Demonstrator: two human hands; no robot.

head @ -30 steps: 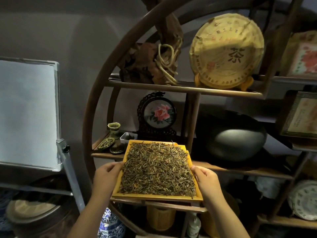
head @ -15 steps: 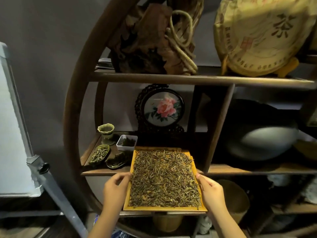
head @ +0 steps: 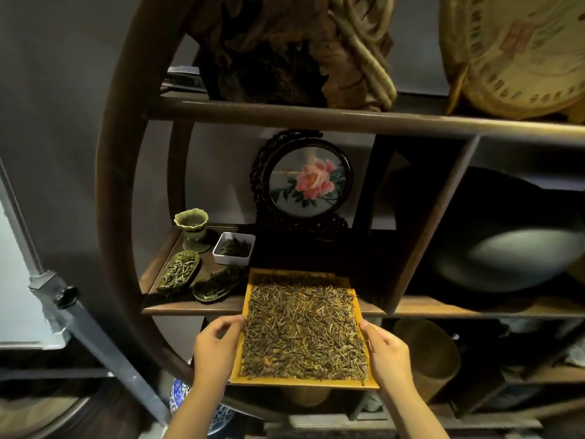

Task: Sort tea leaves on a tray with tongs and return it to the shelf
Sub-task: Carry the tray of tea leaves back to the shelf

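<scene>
Now sliding farther in since a moment ago: yellow rectangular wooden tray [head: 348,282] of dry tea leaves [head: 304,331], far edge lying over the dark wooden shelf [head: 443,304], near edge overhanging. Left hand [head: 215,350] and right hand [head: 387,354] gripping opposite sides, fingers curling round the rims. Sitting just left: oval green dish [head: 180,272].

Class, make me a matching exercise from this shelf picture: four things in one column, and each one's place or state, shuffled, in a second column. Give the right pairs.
Things
1. yellow tray
2. left hand
3. white square dish
4. peony picture

Places or states
A. stands at the back of the shelf
B. holds the tray's left edge
C. spread with tea leaves
D. sits beside the green cup

Pairs: 1-C, 2-B, 3-D, 4-A
</scene>
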